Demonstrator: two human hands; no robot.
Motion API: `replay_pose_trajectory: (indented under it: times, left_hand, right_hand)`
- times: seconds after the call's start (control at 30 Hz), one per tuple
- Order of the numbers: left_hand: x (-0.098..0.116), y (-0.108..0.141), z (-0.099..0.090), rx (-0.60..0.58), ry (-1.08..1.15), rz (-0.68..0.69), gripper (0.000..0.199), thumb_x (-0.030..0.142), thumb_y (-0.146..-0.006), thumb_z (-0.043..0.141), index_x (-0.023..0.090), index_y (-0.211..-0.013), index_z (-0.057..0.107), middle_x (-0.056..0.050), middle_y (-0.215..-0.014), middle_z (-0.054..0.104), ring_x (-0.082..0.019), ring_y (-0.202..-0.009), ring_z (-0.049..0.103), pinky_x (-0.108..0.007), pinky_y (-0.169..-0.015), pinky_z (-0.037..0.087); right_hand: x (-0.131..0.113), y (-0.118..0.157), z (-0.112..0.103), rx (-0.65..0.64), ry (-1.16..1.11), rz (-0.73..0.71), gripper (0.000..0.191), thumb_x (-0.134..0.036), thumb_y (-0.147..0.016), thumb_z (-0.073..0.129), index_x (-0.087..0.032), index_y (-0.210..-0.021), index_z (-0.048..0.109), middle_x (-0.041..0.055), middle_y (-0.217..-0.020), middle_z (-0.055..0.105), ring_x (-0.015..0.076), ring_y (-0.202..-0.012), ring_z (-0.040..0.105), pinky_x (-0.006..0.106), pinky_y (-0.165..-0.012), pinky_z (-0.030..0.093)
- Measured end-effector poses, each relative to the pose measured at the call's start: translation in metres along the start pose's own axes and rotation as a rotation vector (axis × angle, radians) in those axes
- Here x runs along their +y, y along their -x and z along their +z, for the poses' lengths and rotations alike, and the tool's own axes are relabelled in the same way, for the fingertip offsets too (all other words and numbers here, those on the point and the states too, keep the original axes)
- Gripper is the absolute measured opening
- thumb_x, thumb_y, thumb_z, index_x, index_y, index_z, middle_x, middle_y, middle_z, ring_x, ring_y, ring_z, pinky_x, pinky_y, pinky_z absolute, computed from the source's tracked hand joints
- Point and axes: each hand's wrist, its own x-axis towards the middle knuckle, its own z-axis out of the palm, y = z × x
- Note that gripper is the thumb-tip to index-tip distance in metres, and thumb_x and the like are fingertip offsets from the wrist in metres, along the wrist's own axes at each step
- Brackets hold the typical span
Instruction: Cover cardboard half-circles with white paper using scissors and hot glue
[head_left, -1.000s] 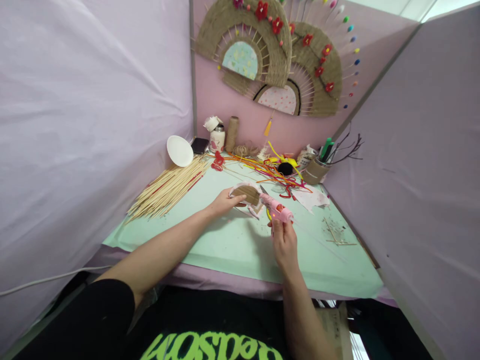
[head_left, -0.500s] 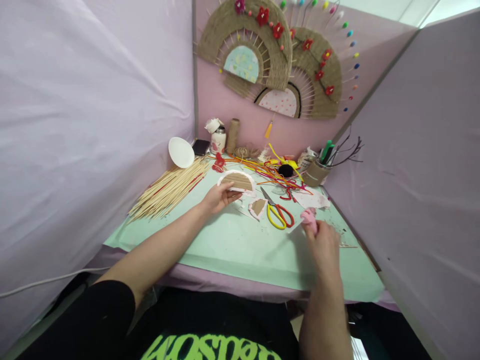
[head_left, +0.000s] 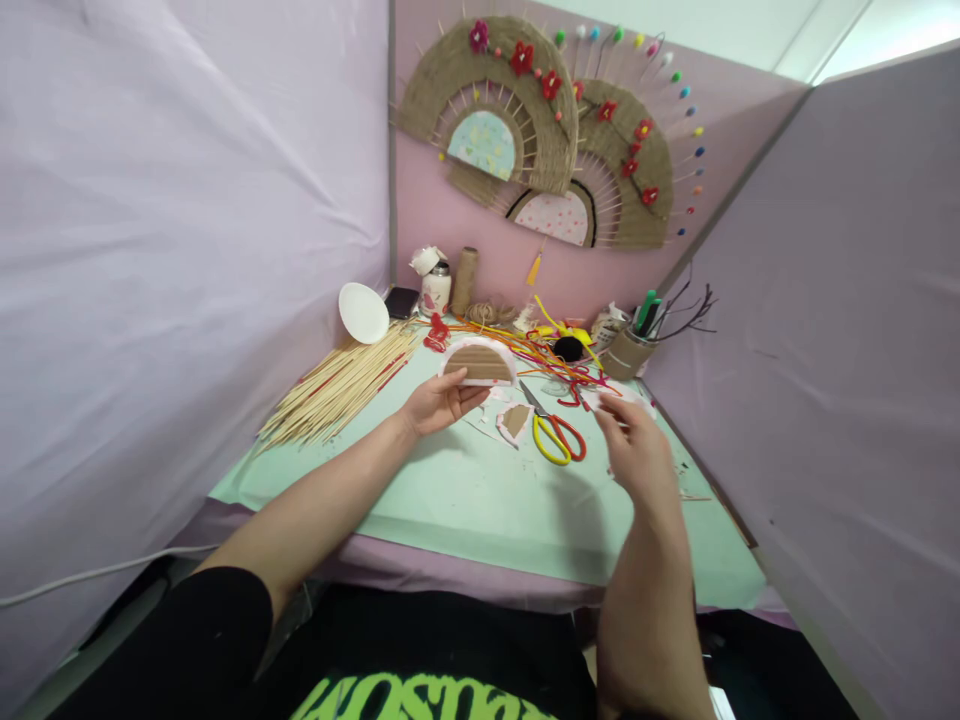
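Near the middle, my left hand (head_left: pixel 444 402) is closed on the lower edge of a half-round cardboard piece (head_left: pixel 480 364) with a white and pink rim. My right hand (head_left: pixel 631 440) is raised over the right part of the table, its fingers bent, and what lies between them, if anything, is too small to make out. Scissors (head_left: pixel 556 436) with one yellow and one red handle lie between the hands. Left of them is a small cardboard scrap (head_left: pixel 514 422) with pink edges. Some pink-and-white material (head_left: pixel 628 392) lies behind my right hand.
Thin wooden sticks (head_left: pixel 341 388) and a white bowl (head_left: pixel 364 313) are on the left. Coloured wires (head_left: pixel 536 350) spread across the back. A holder (head_left: pixel 630 354) with pens and twigs stands at the back right. Fan-shaped decorations (head_left: pixel 510 110) hang on the pink wall.
My right hand has risen, and the pink item it held no longer shows in it. The cardboard piece in my left hand is turned slightly, showing more of its brown face.
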Motion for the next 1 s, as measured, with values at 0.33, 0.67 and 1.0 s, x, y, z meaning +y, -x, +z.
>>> replay_pose_trajectory:
  times: [0.33, 0.67, 1.0]
  left_hand:
    - [-0.008, 0.001, 0.005, -0.038, 0.02, 0.012, 0.033, 0.01, -0.09, 0.048, 0.007, -0.123, 0.054, -0.012, -0.099, 0.072, -0.018, -0.094, 0.069, -0.034, -0.1, 0.048]
    - [-0.017, -0.002, 0.003, -0.005, -0.113, -0.047, 0.026, 0.01, -0.086, 0.055, 0.008, -0.111, 0.062, -0.013, -0.103, 0.072, -0.018, -0.089, 0.07, -0.03, -0.087, 0.055]
    - [-0.017, -0.001, 0.005, 0.027, -0.195, -0.035, 0.027, 0.012, -0.082, 0.061, 0.01, -0.11, 0.063, -0.012, -0.101, 0.072, -0.018, -0.086, 0.071, -0.033, -0.09, 0.054]
  right_hand:
    - [-0.053, -0.024, 0.122, -0.409, -1.355, 0.43, 0.029, -0.031, -0.068, 0.076, -0.02, -0.067, 0.049, -0.009, -0.053, 0.039, 0.005, -0.045, 0.034, 0.017, -0.042, 0.031]
    - [-0.039, -0.026, 0.121, -0.411, -1.394, 0.495, 0.023, -0.04, -0.077, 0.069, -0.019, -0.081, 0.061, -0.0047, -0.06, 0.058, 0.0067, -0.049, 0.048, 0.016, -0.041, 0.038]
    - [-0.034, -0.021, 0.118, -0.197, -1.147, 0.35, 0.028, -0.043, -0.067, 0.074, -0.02, -0.081, 0.066, -0.0034, -0.063, 0.063, 0.0122, -0.054, 0.056, 0.023, -0.047, 0.043]
